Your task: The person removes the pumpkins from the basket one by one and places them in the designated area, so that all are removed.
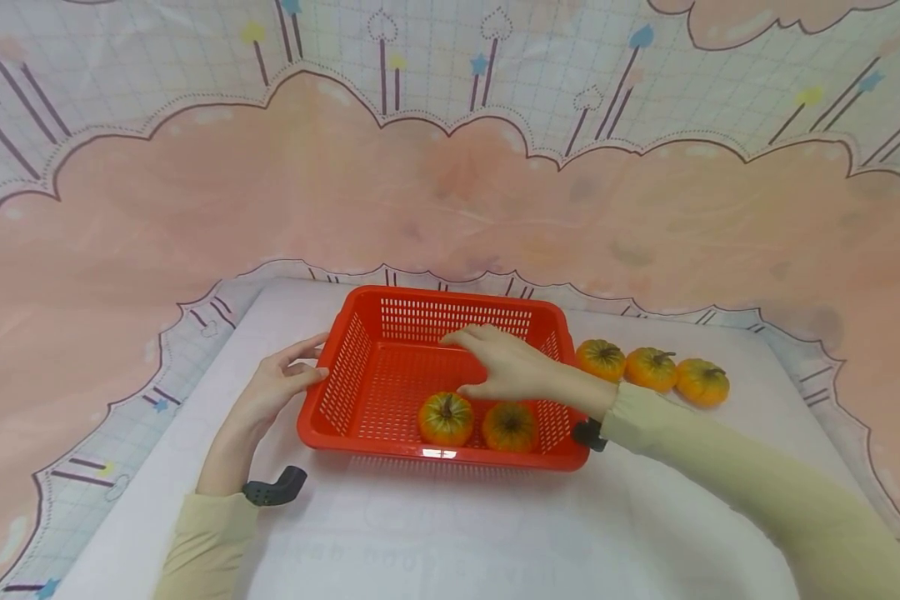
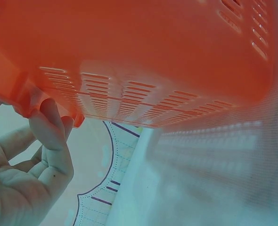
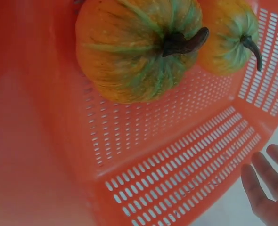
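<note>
The work looks part done: two pumpkins (image 1: 446, 419) (image 1: 510, 427) sit inside the basket (image 1: 457, 298), along its near wall, while three others (image 1: 601, 360) (image 1: 651, 369) (image 1: 702, 382) stand in a row on the table (image 1: 390, 533) just right of it and seem left to deal with. The left hand (image 1: 270, 390) grips the basket's left rim; the right hand (image 1: 506, 367) hovers over the inside, thumb and fingers wide apart, holding nothing

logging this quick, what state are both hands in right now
Left hand: closed, gripping the red basket by its rim.
Right hand: open, holding nothing.
</note>
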A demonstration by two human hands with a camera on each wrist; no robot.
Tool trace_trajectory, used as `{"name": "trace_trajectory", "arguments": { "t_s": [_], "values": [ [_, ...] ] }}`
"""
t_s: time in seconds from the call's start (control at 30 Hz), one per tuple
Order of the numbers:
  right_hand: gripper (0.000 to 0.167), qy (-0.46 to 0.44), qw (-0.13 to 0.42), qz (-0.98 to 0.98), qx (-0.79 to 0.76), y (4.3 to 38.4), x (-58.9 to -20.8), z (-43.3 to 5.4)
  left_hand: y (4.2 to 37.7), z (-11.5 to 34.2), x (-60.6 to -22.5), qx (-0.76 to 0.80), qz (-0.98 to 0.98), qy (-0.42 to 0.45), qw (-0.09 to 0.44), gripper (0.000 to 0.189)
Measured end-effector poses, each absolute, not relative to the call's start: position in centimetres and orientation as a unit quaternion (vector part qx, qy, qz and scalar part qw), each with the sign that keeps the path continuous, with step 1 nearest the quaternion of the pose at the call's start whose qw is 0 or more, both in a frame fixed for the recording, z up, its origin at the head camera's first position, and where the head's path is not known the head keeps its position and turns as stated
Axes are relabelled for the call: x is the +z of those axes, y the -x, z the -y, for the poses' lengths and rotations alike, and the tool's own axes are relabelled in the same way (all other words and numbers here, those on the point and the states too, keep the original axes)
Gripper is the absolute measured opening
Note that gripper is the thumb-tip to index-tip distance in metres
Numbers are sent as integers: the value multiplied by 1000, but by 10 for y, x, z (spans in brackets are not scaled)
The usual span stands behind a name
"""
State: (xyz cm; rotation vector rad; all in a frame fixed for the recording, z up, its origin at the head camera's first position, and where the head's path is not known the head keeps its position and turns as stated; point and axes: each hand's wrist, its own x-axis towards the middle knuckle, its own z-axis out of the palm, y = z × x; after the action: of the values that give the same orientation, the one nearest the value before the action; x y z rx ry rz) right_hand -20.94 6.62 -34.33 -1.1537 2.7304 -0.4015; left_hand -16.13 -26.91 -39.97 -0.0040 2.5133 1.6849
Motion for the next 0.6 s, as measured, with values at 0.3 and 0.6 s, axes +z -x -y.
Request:
{"name": "trace_trajectory", "arguments": {
  "t_s": [0.3,0.6],
  "values": [
    [69,434,136,-885,-95,216,-350,-58,162,269,-400,552,-832,-3,56,61],
    [72,460,190,-864,-80,218,-359,-47,161,269,-400,550,-834,0,55,62]
  ]
}}
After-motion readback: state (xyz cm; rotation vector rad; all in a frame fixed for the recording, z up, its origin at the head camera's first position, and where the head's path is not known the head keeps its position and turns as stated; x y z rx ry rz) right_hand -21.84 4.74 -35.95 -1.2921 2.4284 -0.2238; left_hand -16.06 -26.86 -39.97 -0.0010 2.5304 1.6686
